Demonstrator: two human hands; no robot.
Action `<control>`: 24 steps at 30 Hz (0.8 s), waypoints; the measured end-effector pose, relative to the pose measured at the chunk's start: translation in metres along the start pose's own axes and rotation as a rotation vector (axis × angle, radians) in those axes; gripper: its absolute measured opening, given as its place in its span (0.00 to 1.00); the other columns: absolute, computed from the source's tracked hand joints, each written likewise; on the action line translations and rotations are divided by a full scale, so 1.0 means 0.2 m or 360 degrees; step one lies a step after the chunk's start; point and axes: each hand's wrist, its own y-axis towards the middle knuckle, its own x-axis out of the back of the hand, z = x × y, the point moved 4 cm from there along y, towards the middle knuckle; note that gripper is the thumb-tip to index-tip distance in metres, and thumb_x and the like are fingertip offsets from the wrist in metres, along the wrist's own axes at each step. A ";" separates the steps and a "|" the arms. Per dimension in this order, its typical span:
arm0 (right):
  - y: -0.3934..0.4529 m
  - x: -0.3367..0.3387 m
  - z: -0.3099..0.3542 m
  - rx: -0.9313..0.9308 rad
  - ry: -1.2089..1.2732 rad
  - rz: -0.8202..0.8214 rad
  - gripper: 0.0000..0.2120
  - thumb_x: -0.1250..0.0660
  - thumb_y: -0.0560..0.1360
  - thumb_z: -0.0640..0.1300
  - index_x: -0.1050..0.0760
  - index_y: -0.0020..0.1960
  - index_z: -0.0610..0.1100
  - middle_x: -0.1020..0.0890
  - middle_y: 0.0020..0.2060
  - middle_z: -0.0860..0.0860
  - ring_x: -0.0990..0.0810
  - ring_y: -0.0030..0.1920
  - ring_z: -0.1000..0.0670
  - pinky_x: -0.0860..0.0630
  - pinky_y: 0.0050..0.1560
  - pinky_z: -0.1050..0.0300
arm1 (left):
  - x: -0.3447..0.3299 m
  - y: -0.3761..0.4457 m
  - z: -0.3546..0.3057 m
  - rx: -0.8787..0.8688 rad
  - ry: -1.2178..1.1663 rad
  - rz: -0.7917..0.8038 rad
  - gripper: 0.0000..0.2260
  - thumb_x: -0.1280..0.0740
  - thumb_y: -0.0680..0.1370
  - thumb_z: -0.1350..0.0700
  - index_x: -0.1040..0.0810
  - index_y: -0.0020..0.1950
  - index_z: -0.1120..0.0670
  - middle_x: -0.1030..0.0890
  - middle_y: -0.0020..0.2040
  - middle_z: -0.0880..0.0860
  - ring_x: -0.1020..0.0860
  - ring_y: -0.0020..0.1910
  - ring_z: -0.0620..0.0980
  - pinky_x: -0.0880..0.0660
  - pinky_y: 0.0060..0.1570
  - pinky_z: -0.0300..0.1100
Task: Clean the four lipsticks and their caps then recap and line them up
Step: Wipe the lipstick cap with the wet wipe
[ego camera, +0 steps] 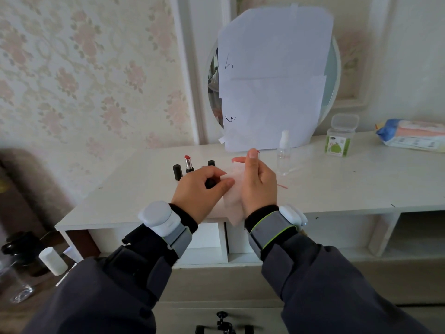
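Now lipstick [210,183] — wipe [231,196] — between hands [226,186].

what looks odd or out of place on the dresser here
The round mirror is almost fully covered by taped paper sheets with handwritten marks. On the dresser top, one lipstick stands uncapped, and a thin red scrap lies loose beside the right hand.

The left hand [199,189] hides most of a black lipstick part [210,183].
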 end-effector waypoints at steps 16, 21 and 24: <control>-0.02 0.03 0.00 0.0137 -0.0086 0.0066 0.16 0.40 0.80 0.43 0.35 0.34 0.46 0.32 0.30 0.56 0.35 0.30 0.58 0.36 0.33 0.63 | -0.01 0.00 -0.06 0.0126 -0.0455 -0.0173 0.03 0.32 0.78 0.56 0.21 0.45 0.52 0.26 0.30 0.49 0.30 0.26 0.48 0.29 0.26 0.36; 0.00 0.04 -0.03 0.0105 -0.0043 -0.0027 0.13 0.42 0.80 0.40 0.20 0.54 0.51 0.20 0.48 0.63 0.21 0.53 0.59 0.26 0.58 0.60 | -0.01 0.01 -0.05 0.0228 -0.1012 -0.0152 0.11 0.43 0.79 0.69 0.23 0.55 0.64 0.29 0.32 0.53 0.32 0.30 0.50 0.32 0.31 0.39; -0.02 0.04 -0.01 0.0100 -0.0018 -0.0012 0.17 0.43 0.79 0.34 0.19 0.51 0.50 0.19 0.47 0.63 0.22 0.52 0.62 0.28 0.58 0.65 | 0.01 0.02 -0.06 0.0227 -0.1142 -0.0180 0.13 0.43 0.80 0.69 0.24 0.59 0.61 0.25 0.38 0.53 0.27 0.34 0.48 0.28 0.35 0.38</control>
